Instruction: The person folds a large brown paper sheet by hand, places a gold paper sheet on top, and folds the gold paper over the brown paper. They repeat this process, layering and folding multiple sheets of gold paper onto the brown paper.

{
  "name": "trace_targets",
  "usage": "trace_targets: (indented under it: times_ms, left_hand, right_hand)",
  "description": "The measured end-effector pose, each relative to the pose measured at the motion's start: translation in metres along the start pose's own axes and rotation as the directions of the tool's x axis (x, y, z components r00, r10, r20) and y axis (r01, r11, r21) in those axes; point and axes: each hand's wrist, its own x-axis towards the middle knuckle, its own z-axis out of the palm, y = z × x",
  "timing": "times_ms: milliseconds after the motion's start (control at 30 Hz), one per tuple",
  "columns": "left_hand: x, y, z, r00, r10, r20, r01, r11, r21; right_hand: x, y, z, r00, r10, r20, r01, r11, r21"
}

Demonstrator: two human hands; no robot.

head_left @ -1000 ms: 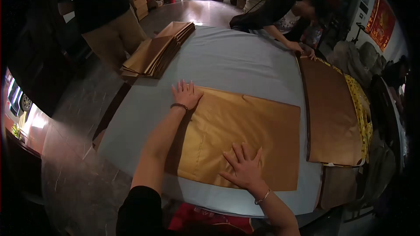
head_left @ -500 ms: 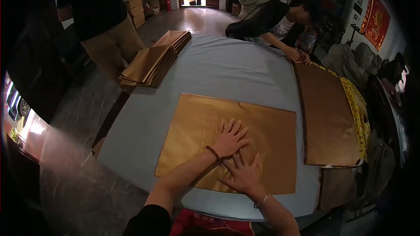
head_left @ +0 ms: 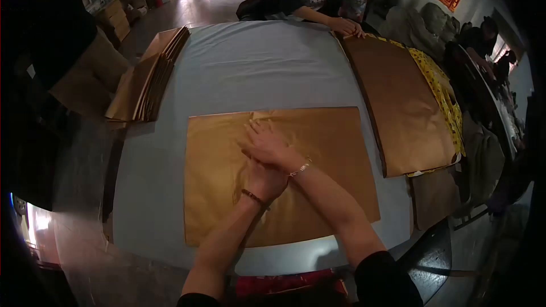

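A gold-brown sheet [head_left: 335,165] lies flat on the blue-grey cloth of the table, slightly wrinkled round my hands. My right hand [head_left: 272,146], with a silver bracelet at its wrist, rests over the sheet with its fingers stretched out towards the far edge. Beneath and nearer to me is my left hand [head_left: 266,181], a brown bead bracelet on its wrist. The right hand crosses over it and hides most of its fingers. Neither hand visibly holds anything.
A stack of folded brown sheets [head_left: 145,79] sits at the table's left edge. At the right lie a brown piece [head_left: 392,102] and yellow patterned fabric [head_left: 435,88]. A co-worker's hands [head_left: 347,27] touch its far end. Another person [head_left: 85,74] stands at the left.
My right hand has moved forward and left, from beside my left hand to over it. The head view has turned right, so the table and stack appear further left.
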Motion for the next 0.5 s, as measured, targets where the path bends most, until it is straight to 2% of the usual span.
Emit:
trace_targets:
  times_ms: [33,67,133,233,267,300,367,400,467,500]
  left_hand:
    - [0.003,0.004,-0.001,0.977,0.121,-0.175,-0.093,0.983,0.159]
    - [0.005,0.008,-0.005,0.979,0.114,-0.172,-0.087,0.984,0.155]
    - [0.007,0.014,-0.017,0.995,-0.072,0.065,0.07,0.997,0.03]
    - [0.005,0.005,-0.002,0.997,-0.078,-0.014,0.078,0.997,0.006]
    - [-0.003,-0.005,0.01,1.0,0.021,0.002,-0.021,0.959,0.281]
    - [-0.004,-0.004,0.006,1.0,0.014,0.004,-0.014,0.957,0.288]
    - [-0.004,0.002,-0.002,0.993,-0.002,0.119,-0.036,0.949,0.313]
    - [-0.006,-0.001,0.002,0.999,0.046,0.017,-0.049,0.947,0.317]
    - [-0.005,0.001,0.001,0.998,0.061,-0.018,-0.053,0.949,0.309]
    - [-0.004,0.003,0.0,0.996,0.076,-0.049,-0.058,0.951,0.305]
  right_hand:
    - [0.006,0.0,0.004,1.0,0.003,0.004,-0.003,1.0,0.001]
    - [0.008,0.0,0.01,0.999,0.035,-0.014,-0.035,0.999,-0.003]
    - [0.01,0.004,0.02,0.998,0.033,-0.054,-0.032,0.999,0.009]
    - [0.011,0.01,0.016,0.996,0.044,-0.073,-0.048,0.998,-0.046]
    - [0.009,0.013,0.009,0.995,0.067,-0.072,-0.067,0.998,-0.001]
    - [0.008,0.022,0.008,0.996,0.059,-0.07,-0.059,0.998,0.006]
    - [0.003,0.047,0.005,0.992,0.083,-0.095,-0.082,0.997,0.009]
    - [-0.003,0.058,0.003,0.992,0.083,-0.093,-0.083,0.997,0.008]
    - [-0.018,0.08,-0.004,0.967,0.193,-0.168,-0.202,0.979,-0.036]
    - [-0.026,0.094,-0.006,0.965,0.2,-0.171,-0.209,0.977,-0.039]
